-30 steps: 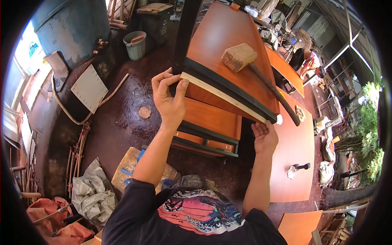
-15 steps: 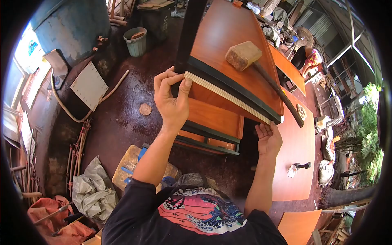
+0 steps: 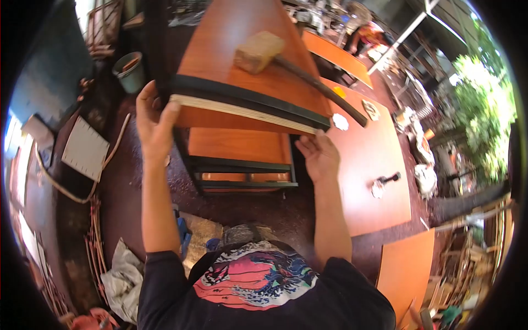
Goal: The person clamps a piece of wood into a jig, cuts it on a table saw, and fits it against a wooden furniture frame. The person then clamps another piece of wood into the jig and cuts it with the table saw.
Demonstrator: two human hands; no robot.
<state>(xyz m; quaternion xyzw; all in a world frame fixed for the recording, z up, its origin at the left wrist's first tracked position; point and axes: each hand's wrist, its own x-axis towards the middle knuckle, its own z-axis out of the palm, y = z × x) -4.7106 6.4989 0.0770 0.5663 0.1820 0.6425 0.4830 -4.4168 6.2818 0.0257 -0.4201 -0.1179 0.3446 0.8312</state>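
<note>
A pale layered plywood edge strip (image 3: 242, 114) runs along a black frame bar (image 3: 247, 99) at the near side of a reddish-brown panel (image 3: 220, 41). My left hand (image 3: 158, 118) is closed round the left end of the strip, thumb on its edge, beside a dark upright post. At the right end, my right hand (image 3: 319, 154) pinches the strip, fingers curled. A wooden mallet (image 3: 261, 52) lies on the panel, its handle reaching past the right edge.
Below the panel stands a black-framed piece with orange panels (image 3: 239, 144). A large board (image 3: 374, 187) lies at right with a black tool (image 3: 389, 179). A bucket (image 3: 129, 71) stands at upper left. A person (image 3: 368, 37) bends at upper right.
The view has swung to the right, so the panel, mallet and both hands appear further left. Both hands keep their hold at the strip's ends.
</note>
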